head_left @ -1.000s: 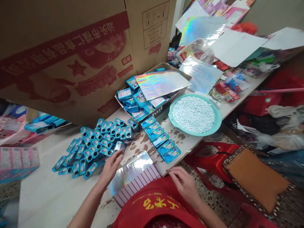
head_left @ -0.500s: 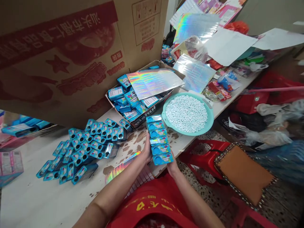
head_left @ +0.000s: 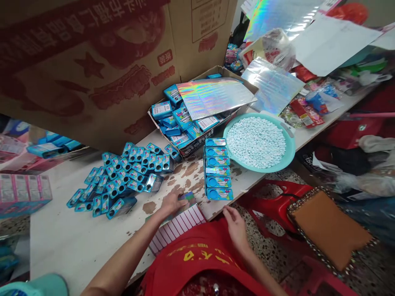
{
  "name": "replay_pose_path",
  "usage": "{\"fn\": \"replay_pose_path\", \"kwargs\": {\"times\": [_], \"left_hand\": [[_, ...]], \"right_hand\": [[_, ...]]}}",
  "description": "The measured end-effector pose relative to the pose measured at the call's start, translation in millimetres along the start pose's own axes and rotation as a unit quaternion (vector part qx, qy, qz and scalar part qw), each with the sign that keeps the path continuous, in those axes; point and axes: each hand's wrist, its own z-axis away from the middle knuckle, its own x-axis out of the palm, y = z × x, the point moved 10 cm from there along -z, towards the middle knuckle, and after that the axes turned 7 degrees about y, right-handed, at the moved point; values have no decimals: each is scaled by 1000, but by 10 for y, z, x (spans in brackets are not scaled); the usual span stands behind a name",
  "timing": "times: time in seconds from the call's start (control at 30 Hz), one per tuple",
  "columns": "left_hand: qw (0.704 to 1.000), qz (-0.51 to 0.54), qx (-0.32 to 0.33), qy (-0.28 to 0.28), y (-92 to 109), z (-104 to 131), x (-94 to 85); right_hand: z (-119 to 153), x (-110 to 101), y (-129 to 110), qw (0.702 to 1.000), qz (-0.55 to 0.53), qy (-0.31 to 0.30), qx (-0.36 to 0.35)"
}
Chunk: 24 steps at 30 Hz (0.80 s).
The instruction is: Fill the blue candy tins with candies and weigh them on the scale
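Note:
My left hand (head_left: 173, 204) is closed at the edge of a shiny holographic sheet (head_left: 189, 198) lying by the table's front edge. Part of that sheet is hidden under the hand. Close by, partly under it, is a sheet of pale strip labels (head_left: 177, 227). My right hand (head_left: 236, 226) hovers just off the table edge, fingers loosely bent and apart, holding nothing. Ahead of both hands, a row of several blue candy boxes (head_left: 218, 170) stands on the table, out of my grasp. Beside the row is a turquoise basin (head_left: 290, 154) full of small pale candies (head_left: 256, 142).
Many blue boxes with round holes (head_left: 119, 179) stand grouped on the left. Behind them rises a large printed carton (head_left: 123, 74). An open cardboard tray (head_left: 185, 153) holds more blue boxes under a shiny sheet (head_left: 216, 96). A red stool (head_left: 274, 201) stands at the right.
Both hands have let go of the row of blue boxes, which now stands on the table. My left hand has moved back to the shiny sheet; my right hand has drawn back toward my body.

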Motion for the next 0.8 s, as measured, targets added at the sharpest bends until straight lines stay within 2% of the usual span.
{"fn": "replay_pose_path", "kwargs": {"times": [0.13, 0.27, 0.33, 0.43, 0.5, 0.53, 0.6, 0.7, 0.8], "left_hand": [[999, 17, 18, -34, 8, 102, 246], [997, 35, 49, -51, 87, 165, 281], [996, 42, 58, -50, 118, 203, 234], [997, 7, 65, 48, 178, 253, -55], [993, -5, 68, 97, 247, 317, -224], [993, 6, 71, 99, 286, 351, -257], [992, 43, 86, 87, 375, 412, -271], [987, 75, 102, 99, 453, 462, -288], [986, 132, 52, 84, 374, 434, -235]], "right_hand": [[244, 377, -18, 992, 35, -118, -10], [195, 947, -98, 988, 32, -151, -11], [137, 1250, -148, 985, 14, -174, -6], [125, 1536, -252, 976, -21, -218, 0], [176, 1566, -322, 970, -39, -240, 0], [211, 1546, -350, 967, -46, -249, 2], [287, 1482, -388, 963, -55, -265, 5], [371, 1402, -418, 959, -59, -277, 5], [405, 1368, -440, 959, -53, -277, -2]]}}
